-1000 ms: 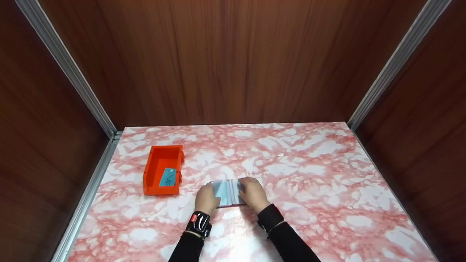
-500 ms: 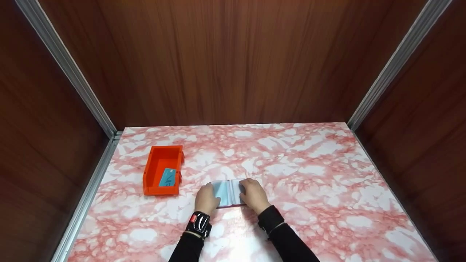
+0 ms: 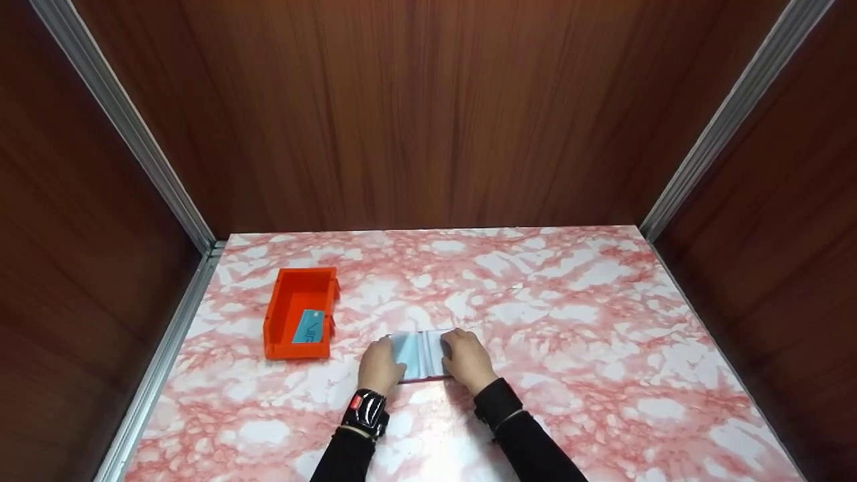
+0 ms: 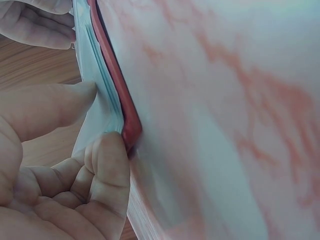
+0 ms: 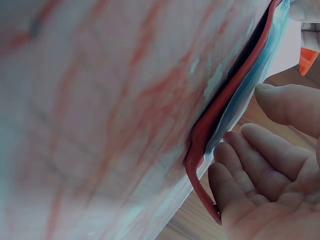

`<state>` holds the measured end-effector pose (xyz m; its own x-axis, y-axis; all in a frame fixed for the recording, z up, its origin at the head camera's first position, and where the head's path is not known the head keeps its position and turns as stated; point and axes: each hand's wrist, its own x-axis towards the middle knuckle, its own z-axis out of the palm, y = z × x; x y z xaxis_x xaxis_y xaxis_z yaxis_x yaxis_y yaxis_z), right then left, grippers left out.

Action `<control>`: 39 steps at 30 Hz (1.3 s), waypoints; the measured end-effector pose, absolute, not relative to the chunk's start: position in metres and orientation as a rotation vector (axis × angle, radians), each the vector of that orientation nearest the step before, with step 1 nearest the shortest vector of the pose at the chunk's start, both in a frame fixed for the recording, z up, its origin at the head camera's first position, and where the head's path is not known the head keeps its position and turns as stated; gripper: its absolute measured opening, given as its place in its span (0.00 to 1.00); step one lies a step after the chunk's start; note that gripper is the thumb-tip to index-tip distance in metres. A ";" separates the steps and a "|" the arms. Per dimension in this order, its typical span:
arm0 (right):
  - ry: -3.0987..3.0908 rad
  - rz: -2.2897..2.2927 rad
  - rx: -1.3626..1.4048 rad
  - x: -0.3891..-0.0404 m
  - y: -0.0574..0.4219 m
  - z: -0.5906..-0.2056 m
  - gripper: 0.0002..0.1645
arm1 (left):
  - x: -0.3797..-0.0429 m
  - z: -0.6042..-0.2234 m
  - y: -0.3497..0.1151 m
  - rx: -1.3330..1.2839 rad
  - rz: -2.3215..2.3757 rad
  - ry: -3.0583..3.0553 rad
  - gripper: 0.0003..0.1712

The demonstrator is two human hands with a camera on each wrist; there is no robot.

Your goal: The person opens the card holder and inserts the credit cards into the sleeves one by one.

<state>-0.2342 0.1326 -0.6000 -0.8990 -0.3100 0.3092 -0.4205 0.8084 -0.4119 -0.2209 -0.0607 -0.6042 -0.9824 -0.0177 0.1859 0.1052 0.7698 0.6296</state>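
Observation:
A card holder [image 3: 413, 356] with a red cover and clear plastic sleeves lies spread open on the table in front of the person. Its red edge [image 4: 116, 75] runs along the tabletop in the left wrist view. On its left side the left hand [image 3: 379, 366] holds the edge, thumb [image 4: 75, 102] over the sleeves and fingers curled at the corner. The right hand [image 3: 466, 360] holds the opposite side. In the right wrist view, its curled fingers [image 5: 250, 165] are at the red cover [image 5: 220, 107], beside a thin red strap [image 5: 202, 192]. The hands partly hide both outer ends.
To the left stands an orange bin [image 3: 294, 294] with a blue card [image 3: 309, 327] marked VIP inside. The table [image 3: 569, 348] has a pink and white marbled top. Brown wood-grain panels [image 3: 428, 114] with metal corner rails enclose it at the back and sides.
The right hand has shifted very slightly toward the person along the card holder's right side. The left hand, the card holder and the bin stay where they were.

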 end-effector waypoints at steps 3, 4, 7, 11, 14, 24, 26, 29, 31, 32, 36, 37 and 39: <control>-2.768 0.697 0.561 -0.234 0.132 -0.600 0.20 | -0.220 -0.603 -0.061 -0.069 -1.007 -2.782 0.27; -2.768 0.695 0.562 -0.234 0.132 -0.600 0.20 | -0.220 -0.603 -0.061 -0.069 -1.004 -2.780 0.27; -2.776 0.687 0.552 -0.234 0.132 -0.601 0.20 | -0.220 -0.603 -0.061 -0.064 -0.994 -2.783 0.26; -2.782 0.684 0.542 -0.234 0.132 -0.601 0.20 | -0.220 -0.602 -0.060 -0.063 -0.988 -2.787 0.25; -2.785 0.675 0.541 -0.234 0.132 -0.601 0.20 | -0.220 -0.602 -0.061 -0.062 -0.989 -2.787 0.26; -2.792 0.664 0.544 -0.235 0.132 -0.601 0.20 | -0.225 -0.595 -0.068 -0.013 -0.990 -2.805 0.18; -2.795 0.656 0.545 -0.235 0.132 -0.601 0.20 | -0.226 -0.592 -0.070 -0.008 -0.991 -2.789 0.16; -2.796 0.650 0.552 -0.235 0.132 -0.601 0.20 | -0.230 -0.586 -0.076 0.005 -0.995 -2.748 0.16; -2.795 0.650 0.554 -0.235 0.132 -0.601 0.20 | -0.232 -0.581 -0.080 0.017 -1.007 -2.723 0.17; -2.794 0.656 0.554 -0.235 0.132 -0.601 0.20 | -0.233 -0.578 -0.082 0.024 -1.011 -2.712 0.17; -2.791 0.679 0.544 -0.235 0.132 -0.601 0.20 | -0.238 -0.564 -0.093 0.062 -1.039 -2.682 0.16; -2.788 0.681 0.546 -0.235 0.132 -0.602 0.20 | -0.239 -0.560 -0.096 0.071 -1.041 -2.678 0.16; -2.783 0.680 0.550 -0.235 0.132 -0.602 0.20 | -0.242 -0.554 -0.102 0.087 -1.032 -2.670 0.15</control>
